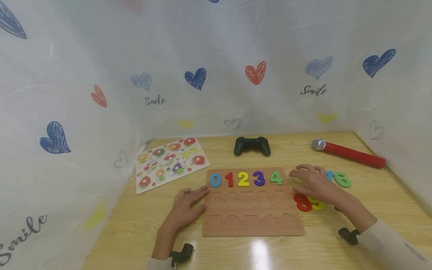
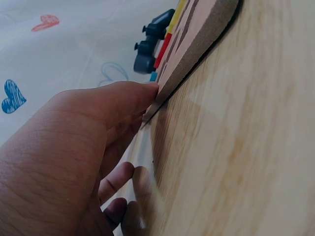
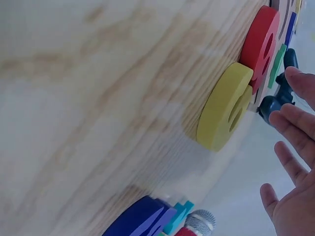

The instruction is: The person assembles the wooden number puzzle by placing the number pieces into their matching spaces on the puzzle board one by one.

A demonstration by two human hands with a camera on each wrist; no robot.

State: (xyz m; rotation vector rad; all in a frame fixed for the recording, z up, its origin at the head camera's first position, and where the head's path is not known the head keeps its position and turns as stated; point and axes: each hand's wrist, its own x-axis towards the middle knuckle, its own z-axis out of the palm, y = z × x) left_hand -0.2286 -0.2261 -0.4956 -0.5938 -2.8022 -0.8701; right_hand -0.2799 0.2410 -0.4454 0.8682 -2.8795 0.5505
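A wooden number board (image 1: 253, 226) lies flat, its top row filled by a blue 0 (image 1: 215, 180), red 1 (image 1: 229, 180), yellow 2 (image 1: 243, 179), purple 3 (image 1: 259, 178) and green 4 (image 1: 276, 177). The two rows below show bare recesses. My left hand (image 1: 189, 206) rests at the board's left edge, thumb and forefinger touching its side. Over the board's right edge hovers my right hand (image 1: 312, 182), fingers spread and holding nothing. Beside and beneath it lie a red 8 (image 3: 260, 42), a yellow 9 (image 3: 221, 108), a green 6 (image 1: 342, 179) and a partly hidden blue 7 (image 1: 329, 175).
A dark blue piece (image 3: 138, 219) lies near the right wrist. Behind the board sits a black game controller (image 1: 252, 146). A fruit puzzle board (image 1: 162, 179) is at the back left, a red microphone (image 1: 354, 154) at the back right. Heart-printed cloth (image 1: 216, 105) surrounds the table.
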